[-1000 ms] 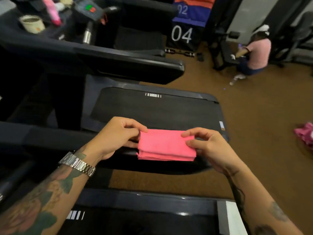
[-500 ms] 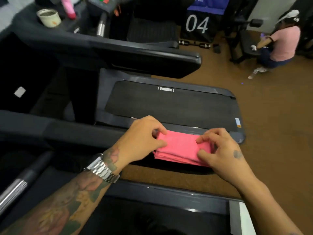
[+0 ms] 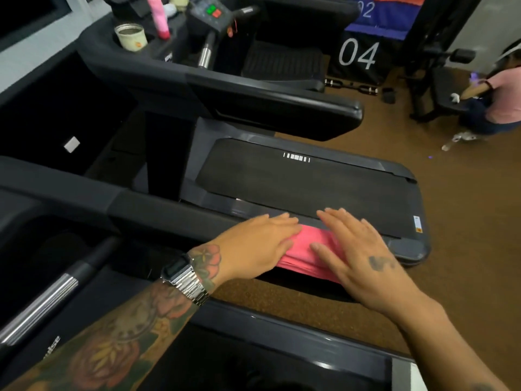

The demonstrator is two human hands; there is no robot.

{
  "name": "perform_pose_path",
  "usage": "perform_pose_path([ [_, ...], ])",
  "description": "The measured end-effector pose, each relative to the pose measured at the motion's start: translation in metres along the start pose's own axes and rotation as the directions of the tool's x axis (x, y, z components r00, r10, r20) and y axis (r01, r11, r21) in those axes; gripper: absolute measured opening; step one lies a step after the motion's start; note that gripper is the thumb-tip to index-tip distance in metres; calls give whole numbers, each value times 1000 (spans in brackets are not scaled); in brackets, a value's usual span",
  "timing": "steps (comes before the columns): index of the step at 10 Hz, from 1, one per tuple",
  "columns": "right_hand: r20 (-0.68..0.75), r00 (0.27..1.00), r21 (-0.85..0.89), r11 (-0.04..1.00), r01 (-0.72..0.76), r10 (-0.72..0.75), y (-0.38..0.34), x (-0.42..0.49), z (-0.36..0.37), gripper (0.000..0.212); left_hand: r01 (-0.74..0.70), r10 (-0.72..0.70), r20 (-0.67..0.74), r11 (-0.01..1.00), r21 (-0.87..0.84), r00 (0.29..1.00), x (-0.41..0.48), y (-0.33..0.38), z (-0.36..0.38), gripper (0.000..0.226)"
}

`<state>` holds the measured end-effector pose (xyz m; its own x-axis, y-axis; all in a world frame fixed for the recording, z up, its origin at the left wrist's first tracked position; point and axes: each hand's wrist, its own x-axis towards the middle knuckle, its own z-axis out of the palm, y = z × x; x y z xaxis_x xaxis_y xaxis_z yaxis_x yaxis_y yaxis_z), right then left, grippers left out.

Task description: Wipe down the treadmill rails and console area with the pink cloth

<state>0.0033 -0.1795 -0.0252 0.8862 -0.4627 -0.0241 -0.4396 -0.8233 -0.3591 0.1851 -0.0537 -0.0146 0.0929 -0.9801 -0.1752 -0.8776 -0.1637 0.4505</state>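
A folded pink cloth (image 3: 306, 249) lies on the black side rail (image 3: 158, 213) of the treadmill I stand on, near the rail's right end. My left hand (image 3: 253, 246) rests flat on the cloth's left part, fingers stretched out. My right hand (image 3: 363, 261) lies flat over its right part, fingers spread. Neither hand curls around the cloth. Most of the cloth is hidden under my hands. This treadmill's console is out of view.
Beyond the rail is a neighbouring treadmill with its belt (image 3: 310, 187), rail (image 3: 270, 108) and console (image 3: 211, 11). A cup (image 3: 131, 38) and a pink bottle (image 3: 158, 16) sit in its tray. A person (image 3: 501, 100) crouches at the far right on brown floor.
My hands held the folded cloth by its ends above the rail, then lowered it onto the rail. The pinching fingers have flattened out on top of it.
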Motion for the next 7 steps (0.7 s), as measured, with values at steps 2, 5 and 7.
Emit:
perform_pose_path([
  [2,63,998,-156,988,-2,12,1,-6,18,66,37,-41,30,991,127,999,-7,-10,14,50],
  [5,89,994,-31,998,-53,56,-12,3,5,69,46,-40,-87,997,68,995,-27,-11,20,51],
  [7,125,992,-77,997,11,-1,-18,7,18,67,98,-85,-85,983,157,993,-37,-6,18,53],
])
